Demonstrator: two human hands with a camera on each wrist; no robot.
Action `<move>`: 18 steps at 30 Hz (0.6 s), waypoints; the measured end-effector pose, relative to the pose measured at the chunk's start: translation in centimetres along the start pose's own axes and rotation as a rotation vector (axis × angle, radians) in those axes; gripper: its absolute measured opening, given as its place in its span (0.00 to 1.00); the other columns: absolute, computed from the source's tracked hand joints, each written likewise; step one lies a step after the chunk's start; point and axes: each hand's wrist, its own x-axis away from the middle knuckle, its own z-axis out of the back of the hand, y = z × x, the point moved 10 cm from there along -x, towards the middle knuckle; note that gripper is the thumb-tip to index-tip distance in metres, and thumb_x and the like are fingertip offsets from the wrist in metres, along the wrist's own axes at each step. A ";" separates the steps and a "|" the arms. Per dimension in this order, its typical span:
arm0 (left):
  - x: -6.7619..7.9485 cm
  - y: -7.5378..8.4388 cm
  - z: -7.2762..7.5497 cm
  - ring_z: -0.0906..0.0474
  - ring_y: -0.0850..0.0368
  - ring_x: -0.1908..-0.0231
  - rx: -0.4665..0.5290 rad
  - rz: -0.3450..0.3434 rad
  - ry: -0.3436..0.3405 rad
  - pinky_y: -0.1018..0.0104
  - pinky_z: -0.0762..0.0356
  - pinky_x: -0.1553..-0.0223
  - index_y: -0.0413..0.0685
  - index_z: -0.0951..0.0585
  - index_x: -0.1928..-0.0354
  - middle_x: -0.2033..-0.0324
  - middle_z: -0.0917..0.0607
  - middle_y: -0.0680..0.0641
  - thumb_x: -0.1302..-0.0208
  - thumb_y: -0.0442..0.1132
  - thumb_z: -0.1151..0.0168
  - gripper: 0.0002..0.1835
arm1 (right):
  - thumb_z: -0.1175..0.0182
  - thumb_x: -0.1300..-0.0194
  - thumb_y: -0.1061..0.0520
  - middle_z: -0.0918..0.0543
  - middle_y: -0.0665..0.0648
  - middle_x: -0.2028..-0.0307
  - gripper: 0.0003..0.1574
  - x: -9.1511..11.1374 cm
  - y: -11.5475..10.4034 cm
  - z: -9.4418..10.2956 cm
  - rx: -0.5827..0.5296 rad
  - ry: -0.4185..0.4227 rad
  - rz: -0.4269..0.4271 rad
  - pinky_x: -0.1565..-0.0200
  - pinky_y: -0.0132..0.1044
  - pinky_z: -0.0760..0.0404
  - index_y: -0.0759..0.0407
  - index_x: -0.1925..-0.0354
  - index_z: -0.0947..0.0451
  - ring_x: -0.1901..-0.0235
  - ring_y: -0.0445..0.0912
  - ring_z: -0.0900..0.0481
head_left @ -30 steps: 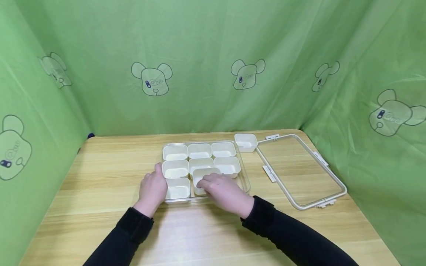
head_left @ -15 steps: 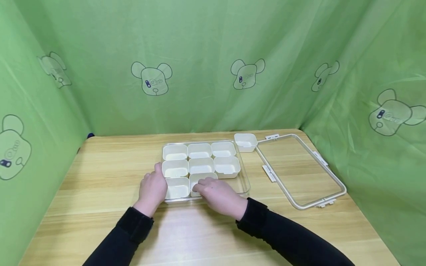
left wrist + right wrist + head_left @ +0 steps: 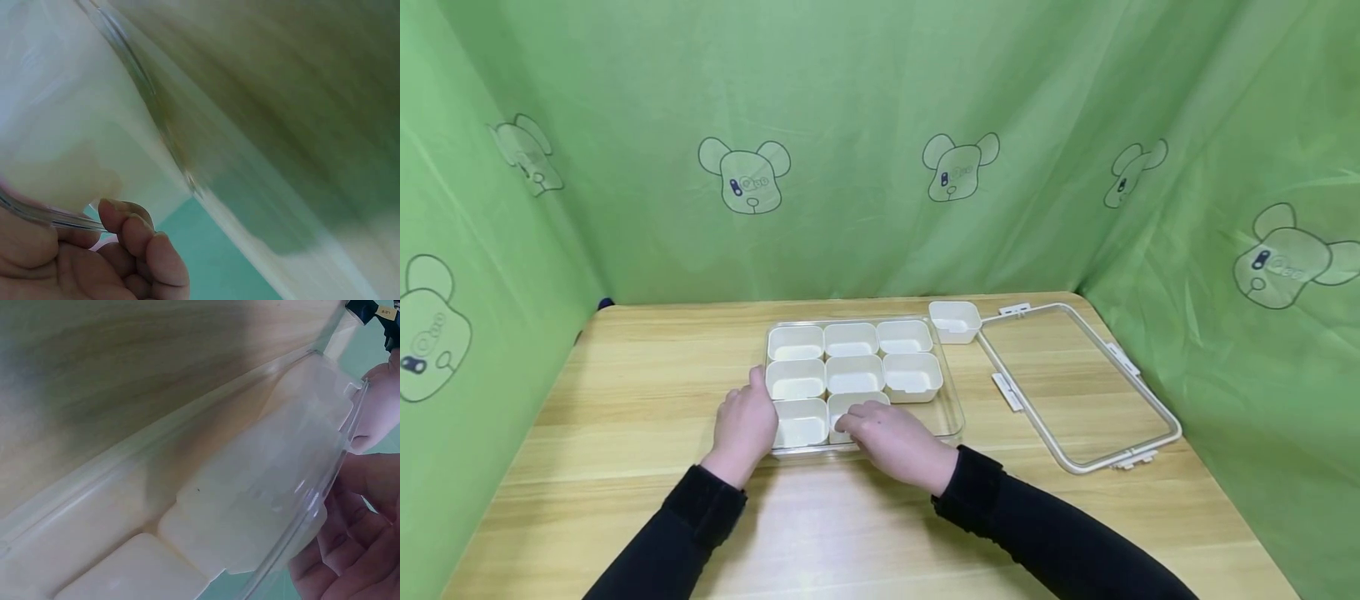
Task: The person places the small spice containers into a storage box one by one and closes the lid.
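Observation:
A clear rectangular box (image 3: 952, 412) lies on the wooden table, holding rows of small white cups. My left hand (image 3: 745, 429) grips its left front corner; in the left wrist view, the clear rim (image 3: 75, 222) passes between the thumb and the curled fingers (image 3: 167, 259). At the front middle of the box, my right hand (image 3: 895, 442) pinches the edge of a white cup (image 3: 847, 404), which sits level beside the front left cup (image 3: 801, 423). The right wrist view has the right hand (image 3: 359, 534) at the box's edge, with white cups (image 3: 262, 481) showing through the wall.
Behind the box's right corner stands one loose white cup (image 3: 955, 321). A white-rimmed rectangular lid (image 3: 1075, 467) with side clips lies to the right. Green curtain (image 3: 850, 233) walls the table's back and sides.
My right hand has moved slightly left and lowered the front middle cup into line with its neighbours, then stayed there. The left hand has stayed at the corner.

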 end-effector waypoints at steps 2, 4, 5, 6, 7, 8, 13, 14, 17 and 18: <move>0.0 0.0 0.0 0.32 0.46 0.72 0.001 0.001 0.001 0.54 0.30 0.67 0.32 0.49 0.37 0.73 0.22 0.39 0.36 0.32 0.63 0.25 | 0.45 0.39 0.64 0.21 0.47 0.64 0.13 0.0 0.1 -0.2 -0.006 -0.008 0.001 0.59 0.32 0.24 0.51 0.57 0.23 0.61 0.42 0.24; 0.0 0.0 0.1 0.32 0.46 0.72 0.007 0.002 0.003 0.54 0.30 0.67 0.32 0.49 0.37 0.73 0.22 0.39 0.36 0.32 0.63 0.25 | 0.46 0.38 0.64 0.21 0.47 0.64 0.13 -0.1 0.2 -0.3 -0.015 -0.017 0.006 0.58 0.32 0.24 0.51 0.57 0.23 0.61 0.42 0.24; 0.0 0.0 0.1 0.32 0.46 0.72 0.007 0.002 0.002 0.54 0.30 0.67 0.32 0.49 0.37 0.73 0.22 0.39 0.36 0.32 0.63 0.26 | 0.46 0.38 0.64 0.21 0.47 0.64 0.13 -0.1 0.2 -0.4 -0.024 -0.023 0.007 0.58 0.32 0.24 0.51 0.57 0.23 0.61 0.42 0.24; 0.0 0.0 0.1 0.32 0.46 0.72 0.005 0.001 0.002 0.54 0.30 0.67 0.32 0.49 0.37 0.73 0.22 0.39 0.36 0.32 0.63 0.26 | 0.46 0.38 0.64 0.21 0.47 0.64 0.13 -0.2 0.2 -0.4 -0.032 -0.029 0.008 0.58 0.32 0.24 0.51 0.56 0.23 0.61 0.41 0.24; 0.0 0.0 0.1 0.32 0.46 0.72 0.004 -0.001 0.002 0.54 0.30 0.67 0.32 0.49 0.37 0.73 0.22 0.39 0.36 0.32 0.63 0.26 | 0.46 0.38 0.64 0.21 0.47 0.64 0.13 -0.2 0.3 -0.5 -0.040 -0.037 0.009 0.58 0.32 0.25 0.51 0.56 0.23 0.61 0.41 0.24; -0.1 0.1 0.1 0.32 0.46 0.72 0.002 -0.002 0.002 0.54 0.30 0.67 0.32 0.49 0.37 0.73 0.22 0.39 0.36 0.32 0.63 0.25 | 0.46 0.38 0.64 0.21 0.47 0.64 0.13 -0.2 0.4 -0.6 -0.047 -0.046 0.009 0.58 0.32 0.25 0.51 0.56 0.23 0.61 0.41 0.24; -0.1 0.1 0.1 0.32 0.46 0.72 -0.002 -0.004 -0.001 0.54 0.30 0.68 0.32 0.49 0.37 0.72 0.22 0.39 0.35 0.32 0.63 0.25 | 0.46 0.37 0.62 0.20 0.47 0.62 0.13 -0.2 0.5 -1.1 -0.082 -0.086 0.014 0.55 0.32 0.25 0.50 0.56 0.22 0.59 0.40 0.24; -0.1 0.0 0.1 0.32 0.46 0.72 -0.001 -0.003 0.000 0.54 0.30 0.68 0.32 0.49 0.37 0.72 0.22 0.39 0.35 0.32 0.63 0.25 | 0.46 0.36 0.62 0.19 0.47 0.61 0.13 -0.2 0.5 -1.1 -0.089 -0.092 0.015 0.54 0.32 0.26 0.50 0.55 0.22 0.58 0.40 0.24; -0.1 0.0 0.0 0.31 0.45 0.72 0.001 -0.003 0.002 0.54 0.30 0.68 0.32 0.49 0.37 0.72 0.22 0.39 0.35 0.32 0.64 0.25 | 0.47 0.35 0.60 0.19 0.46 0.59 0.13 -0.1 0.6 -1.2 -0.110 -0.100 0.015 0.51 0.32 0.27 0.49 0.54 0.21 0.56 0.39 0.24; -0.1 0.0 0.0 0.31 0.45 0.72 0.001 -0.004 0.002 0.54 0.30 0.68 0.32 0.49 0.37 0.72 0.22 0.39 0.35 0.32 0.63 0.25 | 0.47 0.35 0.60 0.19 0.46 0.58 0.13 -0.1 0.7 -1.2 -0.114 -0.100 0.015 0.51 0.32 0.27 0.48 0.54 0.22 0.55 0.39 0.25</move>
